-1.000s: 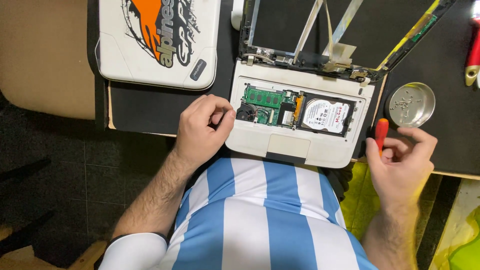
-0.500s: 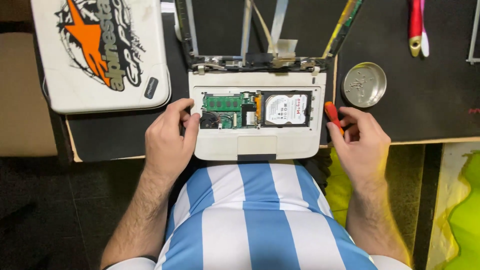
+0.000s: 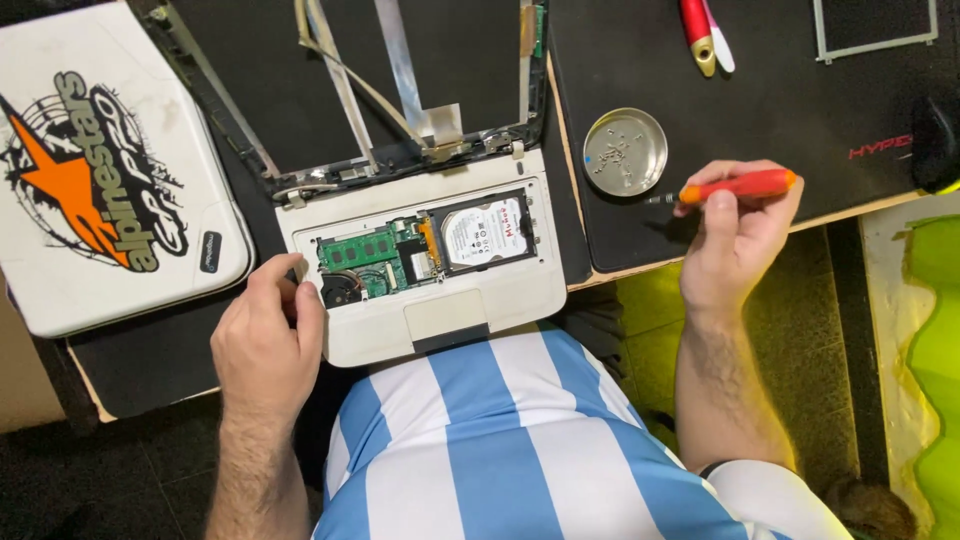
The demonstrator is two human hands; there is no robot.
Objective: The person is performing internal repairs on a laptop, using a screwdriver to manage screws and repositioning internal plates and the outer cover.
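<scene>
I see my left hand (image 3: 265, 345) curled on the left edge of the open laptop (image 3: 425, 270) at the table's near side, my right hand (image 3: 735, 235) pinching a light screwdriver (image 3: 735, 187); its bare insides look fragile, so I'd hold the stiff edges.

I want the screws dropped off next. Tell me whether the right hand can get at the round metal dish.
Probably yes. The right hand, holding the red-handled screwdriver, hangs just right of the round metal dish on the black mat, with nothing lying between them.
</scene>
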